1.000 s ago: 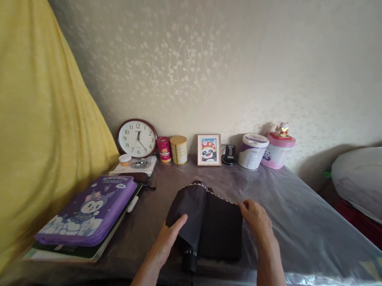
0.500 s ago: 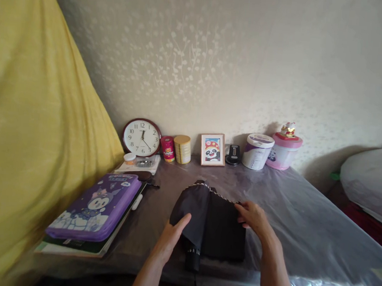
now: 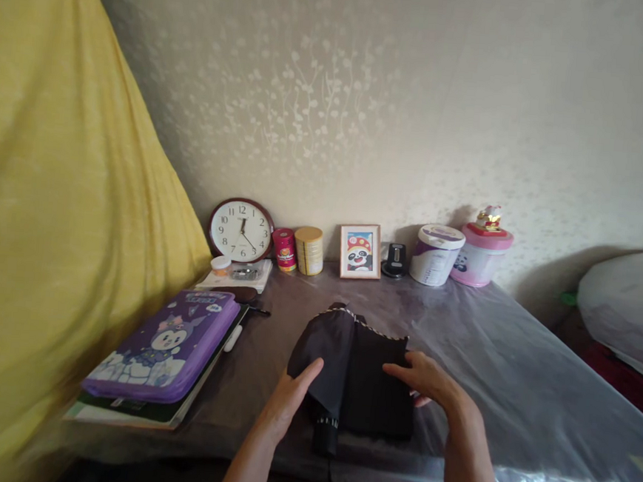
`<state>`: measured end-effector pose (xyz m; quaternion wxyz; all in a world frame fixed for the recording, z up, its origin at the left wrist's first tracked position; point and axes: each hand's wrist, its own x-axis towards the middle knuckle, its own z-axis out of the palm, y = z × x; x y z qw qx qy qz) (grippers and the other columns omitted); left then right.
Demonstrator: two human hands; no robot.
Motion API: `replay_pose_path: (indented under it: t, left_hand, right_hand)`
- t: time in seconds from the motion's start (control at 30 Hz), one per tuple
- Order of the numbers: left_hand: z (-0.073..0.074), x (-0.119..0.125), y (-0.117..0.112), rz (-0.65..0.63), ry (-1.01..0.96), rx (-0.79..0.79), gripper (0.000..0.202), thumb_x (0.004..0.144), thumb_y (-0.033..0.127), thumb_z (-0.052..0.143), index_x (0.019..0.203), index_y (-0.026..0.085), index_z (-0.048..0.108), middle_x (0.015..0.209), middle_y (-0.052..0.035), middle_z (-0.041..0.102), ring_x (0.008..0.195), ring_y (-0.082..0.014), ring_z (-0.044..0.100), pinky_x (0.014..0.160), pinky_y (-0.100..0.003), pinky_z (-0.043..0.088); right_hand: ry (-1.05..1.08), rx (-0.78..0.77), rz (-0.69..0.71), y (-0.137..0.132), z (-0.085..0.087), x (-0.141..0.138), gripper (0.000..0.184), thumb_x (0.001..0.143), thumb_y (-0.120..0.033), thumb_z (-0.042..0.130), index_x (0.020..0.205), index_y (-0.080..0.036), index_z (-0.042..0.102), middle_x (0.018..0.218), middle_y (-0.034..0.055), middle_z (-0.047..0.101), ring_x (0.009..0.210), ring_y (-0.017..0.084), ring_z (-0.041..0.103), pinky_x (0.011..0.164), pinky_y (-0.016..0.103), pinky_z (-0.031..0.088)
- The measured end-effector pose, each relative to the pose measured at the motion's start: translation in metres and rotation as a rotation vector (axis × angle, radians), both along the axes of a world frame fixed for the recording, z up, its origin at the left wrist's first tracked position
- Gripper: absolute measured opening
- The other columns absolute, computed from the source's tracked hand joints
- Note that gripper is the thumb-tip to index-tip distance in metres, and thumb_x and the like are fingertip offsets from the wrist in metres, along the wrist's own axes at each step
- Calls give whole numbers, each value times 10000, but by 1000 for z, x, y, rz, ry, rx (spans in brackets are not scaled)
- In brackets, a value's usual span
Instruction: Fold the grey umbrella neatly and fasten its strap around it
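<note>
A partly folded umbrella of black fabric (image 3: 349, 380) lies on the grey, plastic-covered counter (image 3: 511, 382), in the middle of its front part. Its long axis runs roughly square to the front edge: the dark, cylindrical handle (image 3: 324, 440) points toward that edge and lies just beside it, and the other end points toward the back edge, where a wood-framed panda picture (image 3: 360, 251) stands well apart from it.

The left hand (image 3: 287, 394) is the nearer of the two to the handle and to the bulging left side of the cloth. Its grip is narrow and holds that side, the thumb lying over the fabric and the other fingers hidden by it. From this grip, the umbrella's body lies to the right and the handle toward the front edge.

The right hand (image 3: 425, 375) is at the far side of the flat, black right-hand panel (image 3: 375, 405), below the corner of its striped trim (image 3: 375, 330). One digit reaches left across the cloth and others curl by the panel's right border; whether this grip pinches fabric or only rests on it, I cannot tell. From here, the umbrella's long axis lies to the left, across the panel.
</note>
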<state>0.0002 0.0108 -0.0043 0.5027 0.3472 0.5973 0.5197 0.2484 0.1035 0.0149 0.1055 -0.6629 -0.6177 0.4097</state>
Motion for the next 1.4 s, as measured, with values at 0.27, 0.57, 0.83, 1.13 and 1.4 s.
replay_pose_path:
  t: [0.27, 0.57, 0.83, 1.13, 1.4]
  left_hand:
    - [10, 2, -2, 7, -3, -1, 450, 725, 423, 675, 1088, 160, 630, 1170, -88, 644, 1159, -250, 540, 1029, -346, 378]
    - [4, 2, -1, 26, -7, 26, 444, 709, 456, 673, 1070, 198, 653, 1160, -75, 648, 1175, -277, 525, 1024, -363, 387]
    - [2, 0, 0, 16, 7, 16, 471, 723, 446, 665, 1113, 184, 621, 1179, -86, 638, 1158, -255, 540, 1029, -368, 374]
    - [5, 1, -1, -8, -7, -12, 445, 712, 410, 681, 1097, 193, 635, 1169, -72, 645, 1168, -256, 532, 1021, -357, 384]
    - [1, 5, -3, 47, 49, 18, 421, 686, 414, 697, 1040, 187, 672, 1107, -87, 675, 1148, -282, 547, 1032, -397, 371]
  right_hand:
    - [53, -18, 26, -5, 6, -2, 173, 748, -290, 604, 730, -150, 504, 670, 17, 591, 501, 131, 600, 349, 207, 483]
    - [351, 108, 54, -10, 24, -13, 282, 773, -429, 567, 735, -150, 592, 592, 19, 621, 512, 135, 596, 381, 200, 492]
    - [546, 195, 50, -16, 35, -39, 334, 775, -476, 557, 845, -154, 614, 639, -5, 623, 540, 117, 595, 420, 172, 450]
    - [552, 180, 84, -17, 38, -43, 380, 758, -515, 569, 881, -160, 629, 690, 5, 642, 583, 124, 600, 463, 189, 476]
    - [514, 206, 193, -18, 36, -42, 372, 737, -508, 584, 781, -140, 614, 678, 1, 612, 650, 149, 602, 471, 224, 526]
